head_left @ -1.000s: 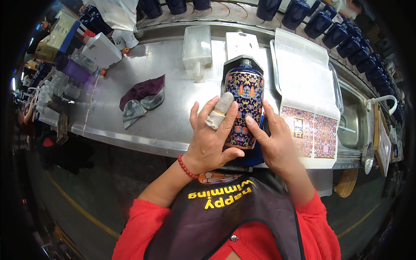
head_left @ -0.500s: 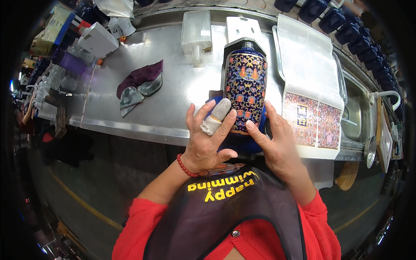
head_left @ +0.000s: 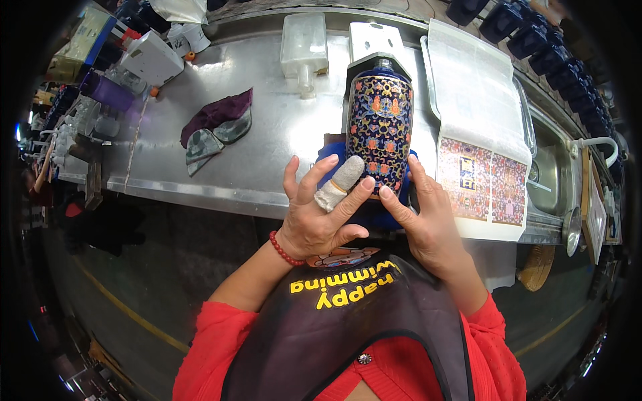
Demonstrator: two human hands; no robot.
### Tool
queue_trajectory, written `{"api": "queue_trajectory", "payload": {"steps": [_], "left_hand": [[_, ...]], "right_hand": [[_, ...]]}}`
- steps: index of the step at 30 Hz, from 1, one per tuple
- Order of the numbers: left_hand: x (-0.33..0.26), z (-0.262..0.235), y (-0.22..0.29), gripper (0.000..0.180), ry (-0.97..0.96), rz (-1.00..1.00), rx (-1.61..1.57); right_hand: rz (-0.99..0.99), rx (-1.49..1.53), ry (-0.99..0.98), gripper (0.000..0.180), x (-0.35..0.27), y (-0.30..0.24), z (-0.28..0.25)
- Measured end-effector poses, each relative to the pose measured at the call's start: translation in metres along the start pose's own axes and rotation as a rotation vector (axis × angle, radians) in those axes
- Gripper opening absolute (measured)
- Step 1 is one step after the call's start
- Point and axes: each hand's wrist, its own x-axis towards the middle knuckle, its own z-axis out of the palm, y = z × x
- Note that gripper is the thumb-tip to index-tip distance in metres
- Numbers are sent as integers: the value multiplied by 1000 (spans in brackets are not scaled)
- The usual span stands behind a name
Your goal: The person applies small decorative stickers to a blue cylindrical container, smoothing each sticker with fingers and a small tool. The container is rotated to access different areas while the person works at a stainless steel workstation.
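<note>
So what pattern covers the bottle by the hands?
The bottle: multicoloured florals on dark blue, best in head view.

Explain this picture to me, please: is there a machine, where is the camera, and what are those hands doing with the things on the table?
There's no robot here: the left hand and right hand are a person's own. A camera worn on the head looks down; its wide lens bends straight edges. The fingertips are at the lower end of a dark blue, richly patterned bottle, with neither hand wrapped around it. One left finger wears a grey cover. On the metal table lie a purple and grey cloth and a clear container; to the right is a printed sheet.
</note>
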Motion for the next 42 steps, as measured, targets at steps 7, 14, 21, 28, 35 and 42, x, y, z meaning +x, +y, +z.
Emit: {"api": "queue_trajectory", "payload": {"steps": [7,14,21,28,35,42], "left_hand": [[1,-1,-1,65,-7,10,-7],[2,-1,0,68,-3,32,-5],[3,0,7,62,13,52,-7],[4,-1,8,56,50,95,16],[5,-1,7,49,69,116,27],[6,-1,8,48,60,120,24]], "right_hand": [[-17,-13,17,65,1,0,1],[-28,-15,31,63,2,0,0],[-38,-4,9,62,2,5,-5],[25,210,184,41,40,29,-32],[-79,319,103,28,65,43,-37],[156,416,183,12,86,62,-31]]}}
